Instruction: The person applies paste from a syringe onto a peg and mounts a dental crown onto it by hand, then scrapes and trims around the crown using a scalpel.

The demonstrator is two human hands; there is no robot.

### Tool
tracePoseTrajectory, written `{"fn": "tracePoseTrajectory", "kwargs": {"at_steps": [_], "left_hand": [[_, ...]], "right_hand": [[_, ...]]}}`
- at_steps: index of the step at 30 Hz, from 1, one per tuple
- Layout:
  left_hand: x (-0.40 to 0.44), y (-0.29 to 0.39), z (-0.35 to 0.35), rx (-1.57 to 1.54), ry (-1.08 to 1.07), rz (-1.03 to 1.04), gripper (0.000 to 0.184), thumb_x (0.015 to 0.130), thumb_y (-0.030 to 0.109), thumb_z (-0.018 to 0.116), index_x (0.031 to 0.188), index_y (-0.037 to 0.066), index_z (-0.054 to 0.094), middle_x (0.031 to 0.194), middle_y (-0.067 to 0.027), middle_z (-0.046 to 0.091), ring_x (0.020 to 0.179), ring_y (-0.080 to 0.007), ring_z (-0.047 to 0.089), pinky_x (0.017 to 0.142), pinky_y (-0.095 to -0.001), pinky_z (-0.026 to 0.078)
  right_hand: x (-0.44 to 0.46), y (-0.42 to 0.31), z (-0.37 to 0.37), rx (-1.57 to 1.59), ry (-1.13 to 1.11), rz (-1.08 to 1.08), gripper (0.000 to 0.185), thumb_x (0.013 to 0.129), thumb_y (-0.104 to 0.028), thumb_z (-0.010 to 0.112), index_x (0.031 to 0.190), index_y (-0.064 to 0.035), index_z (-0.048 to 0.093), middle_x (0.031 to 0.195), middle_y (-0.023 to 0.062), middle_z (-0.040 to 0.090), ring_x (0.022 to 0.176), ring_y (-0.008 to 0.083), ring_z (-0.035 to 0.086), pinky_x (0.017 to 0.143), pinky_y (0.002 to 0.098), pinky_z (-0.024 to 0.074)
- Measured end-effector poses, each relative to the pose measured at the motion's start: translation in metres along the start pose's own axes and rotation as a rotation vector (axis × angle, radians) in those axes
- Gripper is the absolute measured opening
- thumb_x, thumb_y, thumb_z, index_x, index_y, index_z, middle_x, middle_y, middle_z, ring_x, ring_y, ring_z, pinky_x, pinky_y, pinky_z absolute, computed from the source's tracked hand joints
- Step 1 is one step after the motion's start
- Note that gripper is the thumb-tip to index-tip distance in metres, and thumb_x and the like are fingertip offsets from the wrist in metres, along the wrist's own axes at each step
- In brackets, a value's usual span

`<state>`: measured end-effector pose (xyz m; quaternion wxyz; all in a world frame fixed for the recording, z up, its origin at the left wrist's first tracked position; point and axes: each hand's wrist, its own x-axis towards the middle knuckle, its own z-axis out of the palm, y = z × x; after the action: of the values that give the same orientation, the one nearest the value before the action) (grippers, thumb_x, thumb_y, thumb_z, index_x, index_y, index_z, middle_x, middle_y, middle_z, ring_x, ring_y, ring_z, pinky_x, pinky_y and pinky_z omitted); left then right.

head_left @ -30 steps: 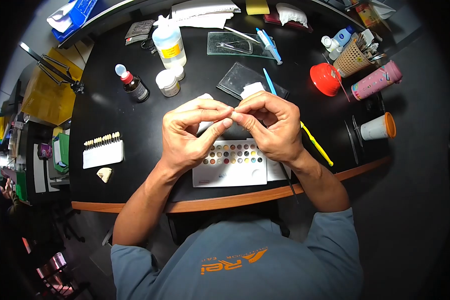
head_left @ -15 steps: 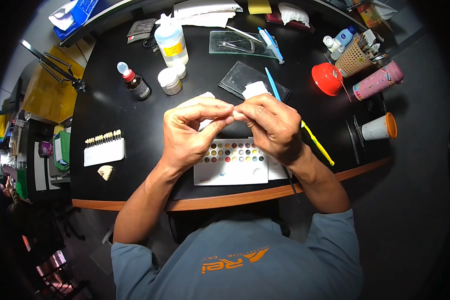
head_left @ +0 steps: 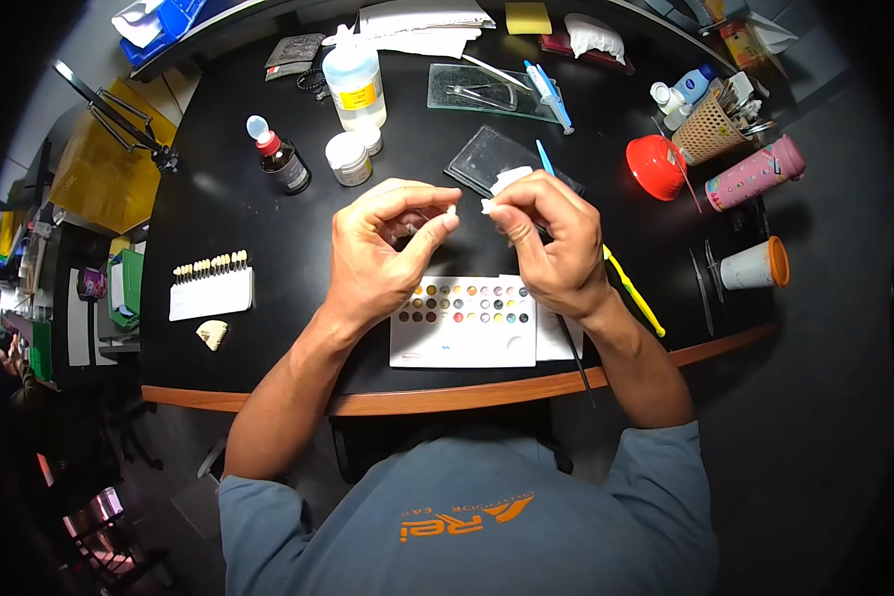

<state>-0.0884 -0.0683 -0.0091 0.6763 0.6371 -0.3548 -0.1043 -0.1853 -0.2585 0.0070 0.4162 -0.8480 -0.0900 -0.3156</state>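
Observation:
My left hand pinches a small off-white, tooth-like piece between thumb and fingertip. A short way to its right, my right hand is closed with a small white scrap at its fingertips; whether it is tissue I cannot tell. A gap separates the two sets of fingertips. Below them lies a white palette with rows of coloured wells, partly covered by my hands. Behind my right hand, a folded white tissue rests against a dark flat case.
Left are a tooth shade guide, a brown dropper bottle, white jars and a clear bottle. Right stand a red bowl, a pink flask, an orange-lidded cup and tweezers. A yellow-handled tool lies beside my right wrist.
My fingertips were together and have now moved apart, the right hand shifting right. The small pieces show at each hand's fingertips. The whole view has shifted slightly.

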Motion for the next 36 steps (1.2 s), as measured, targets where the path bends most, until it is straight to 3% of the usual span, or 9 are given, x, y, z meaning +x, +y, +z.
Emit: {"fn": "tracePoseTrajectory", "kwargs": {"at_steps": [2, 3, 9, 14, 17, 19, 23, 32, 36], "left_hand": [[0.002, -0.001, -0.005, 0.239, 0.007, 0.067, 0.020, 0.090, -0.003, 0.077, 0.110, -0.001, 0.078, 0.104, -0.0081, 0.073, 0.090, -0.0098, 0.066, 0.080, -0.0230, 0.052], [0.002, -0.004, -0.006, 0.243, 0.012, 0.085, 0.021, 0.090, -0.003, 0.076, 0.111, 0.000, 0.078, 0.103, -0.0075, 0.073, 0.088, -0.0086, 0.064, 0.078, -0.0227, 0.050], [0.005, -0.008, -0.007, 0.219, 0.066, 0.147, 0.018, 0.087, 0.000, 0.078, 0.105, 0.004, 0.080, 0.093, -0.0063, 0.075, 0.079, -0.0079, 0.065, 0.069, -0.0231, 0.051], [0.013, 0.007, -0.033, 0.224, 0.182, 0.089, 0.017, 0.091, 0.001, 0.077, 0.108, -0.001, 0.078, 0.093, -0.0057, 0.076, 0.080, -0.0074, 0.067, 0.072, -0.0225, 0.053], [0.018, 0.003, -0.055, 0.215, 0.259, 0.044, 0.022, 0.095, 0.000, 0.075, 0.116, -0.003, 0.075, 0.106, -0.0081, 0.076, 0.096, -0.0114, 0.071, 0.089, -0.0248, 0.056], [0.019, 0.005, -0.060, 0.198, 0.274, 0.040, 0.021, 0.095, 0.001, 0.075, 0.116, -0.002, 0.075, 0.105, -0.0078, 0.077, 0.095, -0.0111, 0.071, 0.087, -0.0244, 0.057], [0.019, 0.004, -0.060, 0.269, 0.265, 0.017, 0.019, 0.095, 0.002, 0.076, 0.113, -0.002, 0.077, 0.103, -0.0073, 0.077, 0.092, -0.0106, 0.071, 0.085, -0.0241, 0.057], [0.019, 0.004, -0.061, 0.503, 0.144, 0.097, 0.017, 0.089, 0.006, 0.079, 0.106, 0.004, 0.081, 0.092, -0.0051, 0.077, 0.079, -0.0085, 0.065, 0.072, -0.0242, 0.050], [0.014, -0.001, -0.040, 0.522, -0.012, 0.183, 0.014, 0.087, 0.006, 0.079, 0.101, 0.003, 0.080, 0.095, -0.0101, 0.077, 0.078, -0.0158, 0.070, 0.073, -0.0283, 0.053]], "right_hand": [[-0.003, 0.003, -0.001, 0.091, -0.005, 0.155, 0.008, 0.098, -0.005, 0.068, 0.096, 0.0027, 0.064, 0.080, 0.0115, 0.064, 0.069, 0.0199, 0.062, 0.063, 0.0319, 0.0492], [-0.003, 0.006, -0.001, 0.104, -0.034, 0.167, 0.013, 0.103, -0.007, 0.060, 0.094, 0.0019, 0.059, 0.076, 0.0104, 0.059, 0.064, 0.0160, 0.056, 0.060, 0.0318, 0.0455], [-0.006, 0.012, -0.005, 0.083, -0.043, 0.126, 0.022, 0.105, -0.009, 0.053, 0.085, -0.0010, 0.052, 0.070, 0.0088, 0.052, 0.057, 0.0151, 0.049, 0.053, 0.0346, 0.0405], [-0.003, 0.009, -0.007, -0.006, -0.058, 0.160, 0.023, 0.104, -0.009, 0.061, 0.083, 0.0007, 0.057, 0.064, 0.0074, 0.055, 0.053, 0.0092, 0.050, 0.049, 0.0308, 0.0398], [-0.003, 0.013, -0.007, 0.063, -0.053, 0.267, 0.018, 0.103, -0.013, 0.066, 0.092, 0.0006, 0.067, 0.069, 0.0043, 0.063, 0.058, 0.0061, 0.056, 0.052, 0.0249, 0.0464], [-0.006, 0.013, -0.005, 0.268, -0.030, 0.440, 0.014, 0.103, -0.013, 0.068, 0.097, 0.0005, 0.070, 0.074, 0.0027, 0.067, 0.062, 0.0051, 0.061, 0.056, 0.0221, 0.0515], [-0.005, 0.011, -0.008, 0.369, -0.038, 0.395, 0.007, 0.100, -0.005, 0.070, 0.100, 0.0027, 0.070, 0.089, 0.0040, 0.069, 0.076, 0.0070, 0.067, 0.068, 0.0220, 0.0589], [-0.005, 0.019, -0.006, 0.137, -0.019, 0.275, 0.016, 0.105, -0.009, 0.062, 0.094, 0.0020, 0.066, 0.081, 0.0045, 0.065, 0.069, 0.0088, 0.062, 0.063, 0.0238, 0.0521], [-0.004, 0.020, -0.008, 0.042, 0.003, 0.303, 0.021, 0.107, -0.012, 0.059, 0.092, 0.0012, 0.066, 0.075, 0.0049, 0.063, 0.067, 0.0094, 0.061, 0.061, 0.0248, 0.0495]]}}
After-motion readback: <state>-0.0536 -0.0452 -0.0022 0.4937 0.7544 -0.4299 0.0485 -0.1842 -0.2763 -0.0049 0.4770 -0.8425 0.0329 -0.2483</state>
